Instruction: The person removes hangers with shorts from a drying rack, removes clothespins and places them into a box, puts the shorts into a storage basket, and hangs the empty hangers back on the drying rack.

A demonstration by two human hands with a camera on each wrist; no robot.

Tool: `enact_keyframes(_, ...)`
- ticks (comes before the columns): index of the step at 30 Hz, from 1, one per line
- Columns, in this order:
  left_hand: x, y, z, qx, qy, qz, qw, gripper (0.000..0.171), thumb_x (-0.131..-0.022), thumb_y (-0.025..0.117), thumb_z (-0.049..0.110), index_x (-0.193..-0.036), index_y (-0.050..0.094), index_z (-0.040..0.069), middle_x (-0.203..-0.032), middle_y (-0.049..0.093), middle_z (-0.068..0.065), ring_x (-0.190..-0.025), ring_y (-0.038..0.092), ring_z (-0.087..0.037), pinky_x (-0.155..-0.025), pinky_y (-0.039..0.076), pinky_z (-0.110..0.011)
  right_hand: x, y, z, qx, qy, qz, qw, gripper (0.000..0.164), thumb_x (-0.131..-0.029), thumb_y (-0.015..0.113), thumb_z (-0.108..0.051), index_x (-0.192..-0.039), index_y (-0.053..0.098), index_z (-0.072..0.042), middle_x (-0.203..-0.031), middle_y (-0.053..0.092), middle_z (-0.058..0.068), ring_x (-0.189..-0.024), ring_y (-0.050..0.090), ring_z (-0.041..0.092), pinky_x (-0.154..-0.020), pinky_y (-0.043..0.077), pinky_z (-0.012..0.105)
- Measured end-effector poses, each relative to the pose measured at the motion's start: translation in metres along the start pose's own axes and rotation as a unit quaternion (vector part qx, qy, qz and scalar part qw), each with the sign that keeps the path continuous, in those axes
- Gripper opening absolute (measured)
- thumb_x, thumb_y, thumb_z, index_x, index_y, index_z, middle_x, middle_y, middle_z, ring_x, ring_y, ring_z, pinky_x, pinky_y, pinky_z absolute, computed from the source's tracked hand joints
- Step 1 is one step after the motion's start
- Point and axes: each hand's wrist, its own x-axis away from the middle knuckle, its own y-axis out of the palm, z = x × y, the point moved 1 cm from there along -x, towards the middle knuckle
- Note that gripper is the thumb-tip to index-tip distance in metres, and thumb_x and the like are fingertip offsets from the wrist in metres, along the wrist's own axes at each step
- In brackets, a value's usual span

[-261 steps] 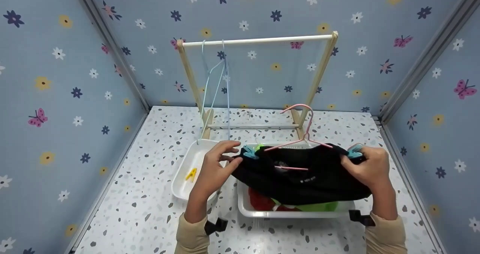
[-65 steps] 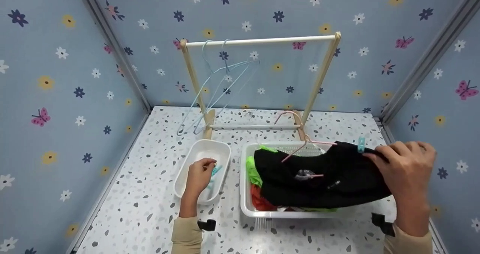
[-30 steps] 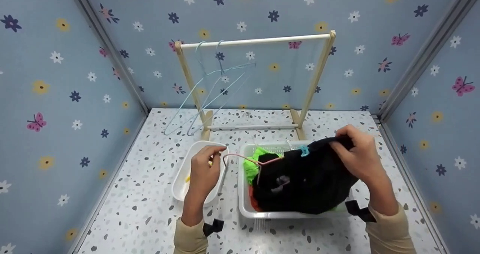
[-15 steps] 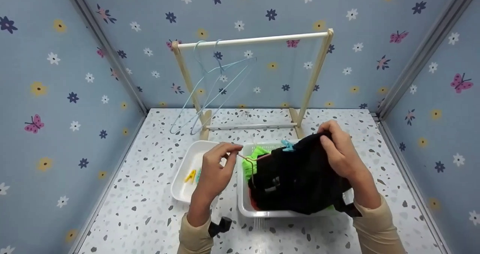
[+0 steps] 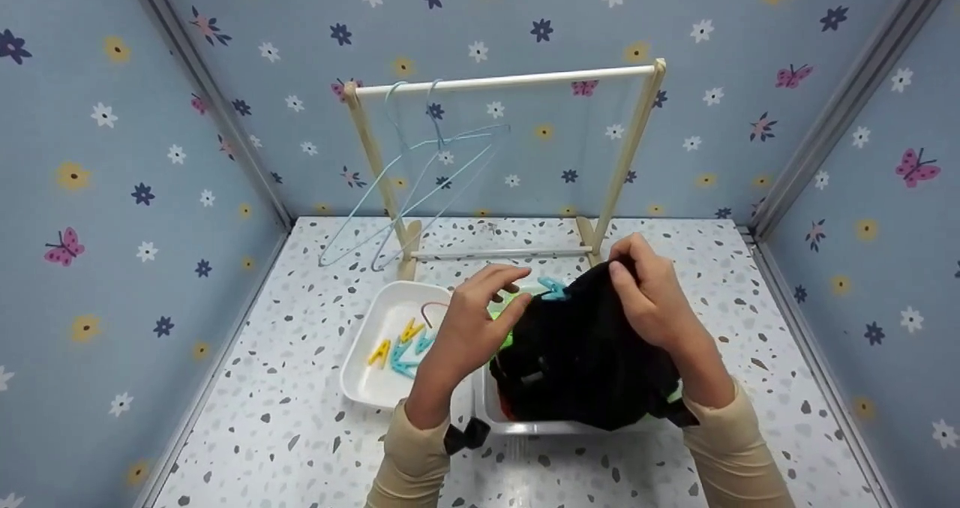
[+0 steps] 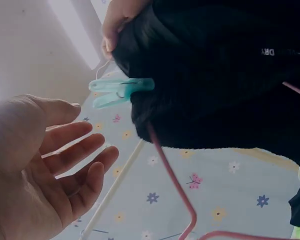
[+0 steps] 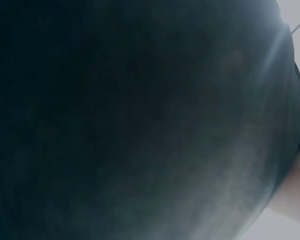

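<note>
A black shirt (image 5: 581, 358) on a pink hanger (image 6: 172, 185) is held over the white basket (image 5: 517, 427), one shoulder lifted. My right hand (image 5: 652, 298) pinches the raised fabric between thumb and fingers; the right wrist view is almost filled by dark cloth. A light-blue clothespin (image 5: 553, 289) is clipped on the shirt's edge near the hanger's arm. Just left of it is my left hand (image 5: 476, 320), its fingers loosely bent and nothing between them. In the left wrist view a gap shows between those fingers and the clothespin. The hanger's hook points left, over the small tray.
A white tray (image 5: 356, 388) at the left holds several yellow and blue clothespins (image 5: 403, 358). Behind stands a wooden rack with a white rail (image 5: 517, 80), where two blue hangers (image 5: 405, 155) hang at the left end. Green cloth (image 5: 504, 335) shows in the basket.
The shirt has been swung round, its hanger hook now pointing left. My left hand has moved from the tray past the hook to the clothespin, while my right hand shifted left with the fabric.
</note>
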Motion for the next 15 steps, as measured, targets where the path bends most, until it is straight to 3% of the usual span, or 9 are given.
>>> enact_keyframes(5, -0.0026, 0.0053, -0.0026, -0.001, 0.0, -0.019, 0.9998, 0.032, -0.099, 0.058, 0.027, -0.126, 0.064, 0.01, -0.117, 0.064, 0.0, -0.097, 0.062, -0.014, -0.08, 0.051, -0.034, -0.0006, 0.003, 0.0009, 0.002, -0.002, -0.009, 1.0, 0.004, -0.092, 0.048, 0.006, -0.094, 0.051, 0.004, -0.072, 0.044, 0.002, -0.06, 0.039, 0.015, -0.055, 0.033, 0.026)
enact_keyframes(9, -0.0028, 0.0063, -0.002, 0.003, 0.013, -0.021, 0.9997, 0.027, -0.1, 0.057, 0.02, -0.122, 0.066, 0.009, -0.111, 0.066, 0.0, -0.093, 0.061, -0.011, -0.08, 0.05, -0.033, -0.0013, 0.0041, -0.0011, 0.027, 0.011, -0.005, 1.0, 0.003, -0.094, 0.05, 0.0, -0.096, 0.052, 0.002, -0.072, 0.044, -0.001, -0.06, 0.04, 0.014, -0.055, 0.034, 0.026)
enact_keyframes(15, -0.0052, 0.0105, -0.0015, 0.039, 0.02, -0.001, 0.999, 0.032, -0.09, 0.072, 0.024, -0.117, 0.068, 0.008, -0.103, 0.067, -0.002, -0.089, 0.064, -0.011, -0.073, 0.053, -0.027, -0.0019, 0.0059, -0.0012, 0.029, 0.008, 0.003, 1.0, 0.002, -0.093, 0.051, 0.0, -0.095, 0.051, 0.002, -0.072, 0.047, 0.001, -0.06, 0.043, 0.014, -0.055, 0.035, 0.025)
